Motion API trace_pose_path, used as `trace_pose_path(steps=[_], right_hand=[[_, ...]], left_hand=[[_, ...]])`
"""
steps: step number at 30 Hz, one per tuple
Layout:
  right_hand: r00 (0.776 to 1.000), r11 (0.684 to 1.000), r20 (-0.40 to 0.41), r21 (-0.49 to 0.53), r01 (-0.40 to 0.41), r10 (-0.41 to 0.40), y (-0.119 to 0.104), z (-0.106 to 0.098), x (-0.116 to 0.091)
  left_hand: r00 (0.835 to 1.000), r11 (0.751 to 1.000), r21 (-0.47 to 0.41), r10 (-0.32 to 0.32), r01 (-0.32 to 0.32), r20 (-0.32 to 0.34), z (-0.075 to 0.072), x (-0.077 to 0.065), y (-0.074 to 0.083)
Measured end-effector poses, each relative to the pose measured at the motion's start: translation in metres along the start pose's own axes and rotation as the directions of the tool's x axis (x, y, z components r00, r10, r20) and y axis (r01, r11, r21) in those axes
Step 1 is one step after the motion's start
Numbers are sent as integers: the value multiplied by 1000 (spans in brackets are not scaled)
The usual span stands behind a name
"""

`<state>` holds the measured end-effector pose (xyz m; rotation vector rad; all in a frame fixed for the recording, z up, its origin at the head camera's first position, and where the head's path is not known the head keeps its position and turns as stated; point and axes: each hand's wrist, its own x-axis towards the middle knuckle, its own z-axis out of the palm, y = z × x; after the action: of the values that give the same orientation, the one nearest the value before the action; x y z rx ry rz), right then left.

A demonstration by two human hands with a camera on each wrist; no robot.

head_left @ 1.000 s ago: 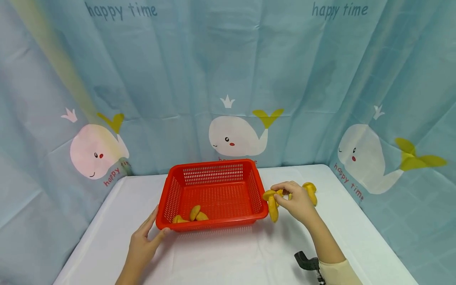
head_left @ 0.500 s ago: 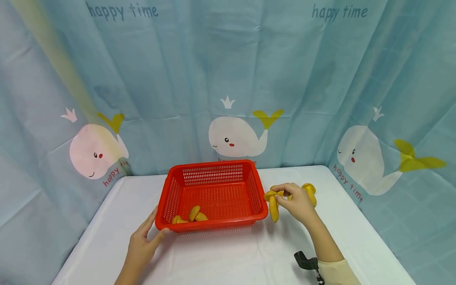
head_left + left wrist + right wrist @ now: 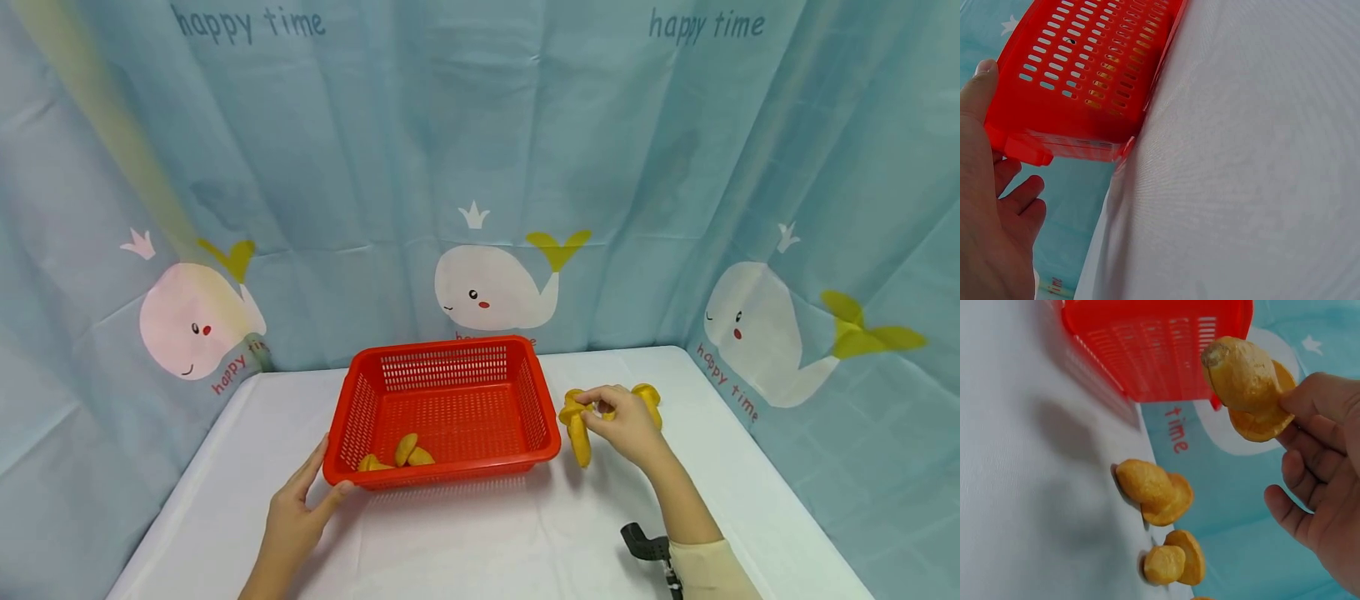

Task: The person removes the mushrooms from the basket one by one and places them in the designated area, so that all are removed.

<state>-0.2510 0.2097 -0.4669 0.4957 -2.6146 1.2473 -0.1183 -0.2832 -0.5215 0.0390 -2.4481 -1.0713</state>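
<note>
the right hand (image 3: 626, 425) pinches a yellow mushroom (image 3: 1241, 378) near where cap meets stem, in the air just right of the basket (image 3: 450, 472). it looks light and stiff, likely a molded imitation; the dull skin should not slip much, and that narrow neck seems the best hold. the left hand (image 3: 294, 517) grips the basket's near left corner, thumb against the rim. other mushrooms (image 3: 1147, 484) lie on the white cloth (image 3: 450, 542), smooth but for faint creases. behind hangs a blue curtain (image 3: 375, 167).
</note>
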Motion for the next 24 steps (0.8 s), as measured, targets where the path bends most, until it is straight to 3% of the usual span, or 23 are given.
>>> trace_pose_path(steps=[9, 18, 24], right_hand=[[1000, 1000, 18, -22, -2, 3, 12, -1, 1], [999, 1000, 48, 22, -15, 14, 28, 4, 3], [992, 997, 98, 3, -77, 77, 36, 6, 2]], left_hand=[[1000, 1000, 5, -7, 7, 5, 0, 0, 0], [1000, 1000, 14, -10, 10, 10, -1, 1, 0], [1000, 1000, 7, -6, 6, 6, 0, 1, -1]])
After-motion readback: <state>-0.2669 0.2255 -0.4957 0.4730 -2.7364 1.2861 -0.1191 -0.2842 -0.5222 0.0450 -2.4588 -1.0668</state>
